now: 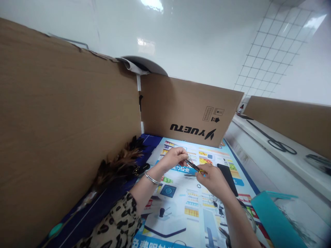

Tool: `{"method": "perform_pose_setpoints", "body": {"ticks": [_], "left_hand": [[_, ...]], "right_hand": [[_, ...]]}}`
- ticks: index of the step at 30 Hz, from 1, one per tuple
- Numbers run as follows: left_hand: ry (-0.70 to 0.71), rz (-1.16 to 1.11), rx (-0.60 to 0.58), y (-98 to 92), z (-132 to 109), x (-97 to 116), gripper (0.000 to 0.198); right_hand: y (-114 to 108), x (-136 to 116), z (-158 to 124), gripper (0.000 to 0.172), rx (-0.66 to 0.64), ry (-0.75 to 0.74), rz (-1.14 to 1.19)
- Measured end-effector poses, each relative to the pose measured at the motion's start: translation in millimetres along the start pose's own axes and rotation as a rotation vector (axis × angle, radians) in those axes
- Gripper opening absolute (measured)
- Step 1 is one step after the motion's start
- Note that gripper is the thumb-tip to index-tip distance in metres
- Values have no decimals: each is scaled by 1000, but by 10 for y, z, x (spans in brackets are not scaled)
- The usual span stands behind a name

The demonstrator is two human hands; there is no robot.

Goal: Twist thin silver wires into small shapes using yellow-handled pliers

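Note:
Above the printed table cover (178, 196), my left hand (178, 157) is closed in a pinch around something too small to make out. My right hand (210, 176) grips pliers (192, 165) with yellow on the handles. The tips of the pliers reach the fingers of my left hand. Below the hands a small dark ring (199, 186) lies on the cover. A dark flat rectangular object (227, 179) is just right of my right hand.
Cardboard panels (188, 110) stand behind and at the left. A feather duster (116, 165) lies along the left panel. Thin wires (214, 201) lie near my right forearm, with a teal object (276, 220) at the lower right. Scissors (279, 145) rest on the white ledge.

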State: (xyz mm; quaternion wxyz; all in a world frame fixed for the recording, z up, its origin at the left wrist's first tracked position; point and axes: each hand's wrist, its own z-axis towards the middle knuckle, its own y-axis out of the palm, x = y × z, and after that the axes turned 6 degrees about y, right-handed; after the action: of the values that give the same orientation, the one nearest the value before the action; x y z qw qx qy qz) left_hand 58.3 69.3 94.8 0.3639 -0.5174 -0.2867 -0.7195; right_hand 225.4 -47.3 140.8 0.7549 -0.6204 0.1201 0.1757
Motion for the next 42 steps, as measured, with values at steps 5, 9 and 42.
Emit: {"method": "perform_pose_setpoints", "body": {"ticks": [5,9,42], "left_hand": [[-1,-15,6,7,0,-3,13],[-1,-27,7,17,-6,12,13],[-35,-23,14,33,10,-45,16]], "right_hand": [[-5,8,6,14,-10,4,10],[-6,5,6,14,-8,3,15],[16,77,30,17,-61,12,62]]}}
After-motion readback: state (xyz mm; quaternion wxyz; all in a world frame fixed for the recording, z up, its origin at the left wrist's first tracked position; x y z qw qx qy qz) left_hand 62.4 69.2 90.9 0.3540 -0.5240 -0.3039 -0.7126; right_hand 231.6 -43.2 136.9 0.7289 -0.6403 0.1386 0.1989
